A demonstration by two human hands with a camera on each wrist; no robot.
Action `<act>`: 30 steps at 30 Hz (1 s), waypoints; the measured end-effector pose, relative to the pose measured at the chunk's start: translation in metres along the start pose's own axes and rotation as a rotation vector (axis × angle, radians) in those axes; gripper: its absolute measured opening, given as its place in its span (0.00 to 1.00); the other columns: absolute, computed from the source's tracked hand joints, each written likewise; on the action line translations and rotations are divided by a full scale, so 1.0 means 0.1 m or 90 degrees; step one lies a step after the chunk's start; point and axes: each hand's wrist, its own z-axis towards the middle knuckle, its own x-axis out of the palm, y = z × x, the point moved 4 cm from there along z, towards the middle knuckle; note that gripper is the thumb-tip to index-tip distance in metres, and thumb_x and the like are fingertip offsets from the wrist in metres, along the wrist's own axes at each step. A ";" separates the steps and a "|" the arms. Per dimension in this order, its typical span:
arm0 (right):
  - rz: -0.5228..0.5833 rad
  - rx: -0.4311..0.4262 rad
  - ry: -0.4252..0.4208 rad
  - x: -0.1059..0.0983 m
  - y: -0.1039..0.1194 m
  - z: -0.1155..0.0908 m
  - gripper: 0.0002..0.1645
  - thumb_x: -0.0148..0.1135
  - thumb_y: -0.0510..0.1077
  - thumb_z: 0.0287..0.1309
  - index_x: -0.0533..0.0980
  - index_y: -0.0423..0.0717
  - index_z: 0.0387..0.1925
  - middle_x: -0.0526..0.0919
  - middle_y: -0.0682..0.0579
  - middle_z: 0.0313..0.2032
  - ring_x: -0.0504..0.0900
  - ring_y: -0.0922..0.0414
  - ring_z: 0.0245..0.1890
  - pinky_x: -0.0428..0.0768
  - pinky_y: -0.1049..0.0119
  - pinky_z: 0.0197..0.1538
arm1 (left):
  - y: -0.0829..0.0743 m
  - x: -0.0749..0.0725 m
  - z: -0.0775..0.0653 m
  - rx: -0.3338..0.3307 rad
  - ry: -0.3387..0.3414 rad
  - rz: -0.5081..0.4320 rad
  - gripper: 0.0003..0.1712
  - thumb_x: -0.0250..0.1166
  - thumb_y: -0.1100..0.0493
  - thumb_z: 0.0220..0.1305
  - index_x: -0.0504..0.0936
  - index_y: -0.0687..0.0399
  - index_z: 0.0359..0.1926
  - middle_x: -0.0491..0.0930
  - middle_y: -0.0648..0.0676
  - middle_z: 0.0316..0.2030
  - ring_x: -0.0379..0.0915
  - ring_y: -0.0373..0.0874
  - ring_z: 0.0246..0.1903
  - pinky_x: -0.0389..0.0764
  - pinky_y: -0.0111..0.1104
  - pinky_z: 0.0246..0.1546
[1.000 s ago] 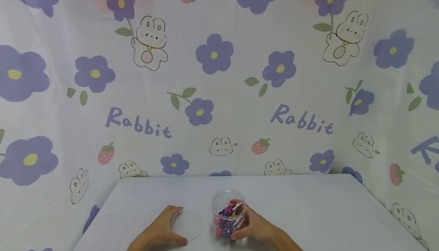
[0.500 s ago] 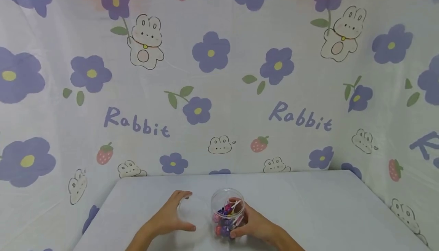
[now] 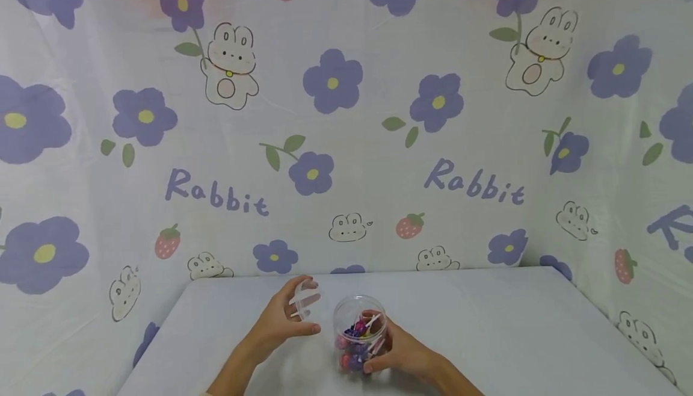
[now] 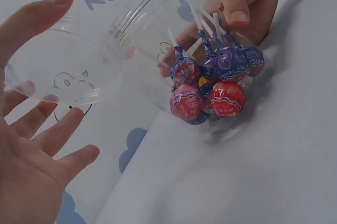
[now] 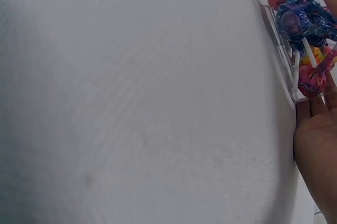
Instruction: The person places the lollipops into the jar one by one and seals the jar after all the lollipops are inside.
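A clear, round plastic jar [image 3: 346, 348] of wrapped lollipops [image 3: 355, 361] stands upright on the white table, its mouth uncovered. My right hand [image 3: 403, 351] grips the jar from the right, thumb in front and fingers behind. Left of the jar, my left hand [image 3: 278, 318] is raised and holds a clear round lid [image 3: 307, 301] tilted on its edge. In the left wrist view the see-through lid [image 4: 73, 66] lies between the thumb and the spread fingers [image 4: 63, 132]; exact contact is hard to see. Purple, red and pink wrappers and white sticks show through the jar.
The white table [image 3: 476, 330] reaches back to a hanging cloth [image 3: 379, 143] printed with flowers, rabbits and strawberries. The cloth also closes in the left and right sides.
My left hand has risen and moved away from me with the lid, which has turned from nearly flat to tilted on edge. The right hand and jar stay almost in place.
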 end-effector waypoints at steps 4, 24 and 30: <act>-0.004 -0.001 0.000 0.00 0.00 0.00 0.59 0.82 0.38 0.51 0.57 0.47 0.78 0.72 0.47 0.67 0.70 0.47 0.63 0.58 0.37 0.72 | -0.01 0.06 0.05 0.000 0.022 -0.057 0.52 0.81 0.67 0.50 0.64 0.53 0.74 0.61 0.64 0.71 0.60 0.66 0.72 0.80 0.55 0.56; -0.029 -0.025 0.007 0.00 0.06 -0.01 0.58 0.81 0.38 0.52 0.57 0.44 0.78 0.75 0.49 0.66 0.70 0.49 0.65 0.57 0.39 0.73 | -0.32 0.47 0.30 0.067 0.061 0.165 0.52 0.84 0.56 0.48 0.69 0.44 0.74 0.69 0.54 0.69 0.66 0.60 0.66 0.74 0.55 0.62; -0.045 -0.021 0.020 0.01 0.09 -0.03 0.59 0.81 0.40 0.52 0.56 0.45 0.78 0.73 0.48 0.64 0.72 0.49 0.61 0.66 0.52 0.67 | -0.32 0.63 0.39 0.098 0.102 0.359 0.48 0.83 0.45 0.47 0.75 0.45 0.70 0.73 0.45 0.65 0.70 0.51 0.62 0.77 0.51 0.57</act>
